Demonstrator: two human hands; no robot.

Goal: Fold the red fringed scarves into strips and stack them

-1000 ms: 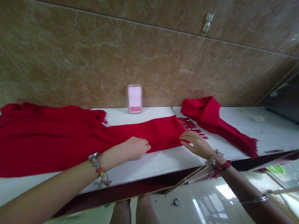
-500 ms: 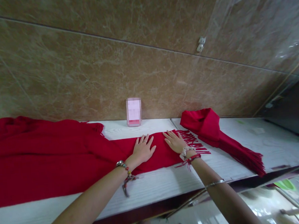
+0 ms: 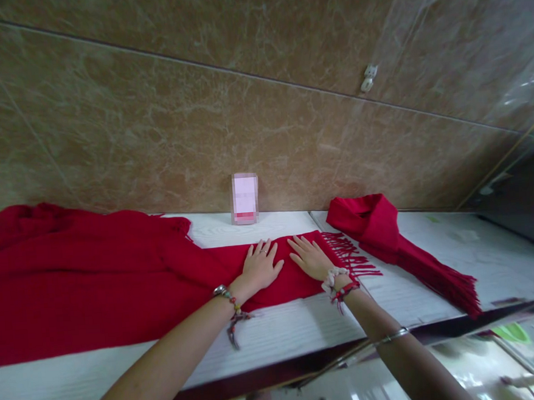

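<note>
A red scarf lies flattened on the white table, its fringe pointing right. My left hand rests palm down on it with fingers spread. Close by on the right, near the fringed end, my right hand also lies flat on the scarf, fingers apart. Leftward the cloth runs into a wide, loosely heaped spread of red fabric; where one piece ends and another begins I cannot tell. Another red scarf, folded over into a loop with a fringed tail, lies to the right of my hands.
A phone-like upright object, its face blurred, leans against the brown marbled wall at the back of the white table. A dark box-like surface stands at the far right. A green basin shows below the table edge.
Both hands moved from hovering with curled fingers at the scarf's near edge to lying flat on it. Since half a second ago they have barely moved. The camera view shifted slightly.
</note>
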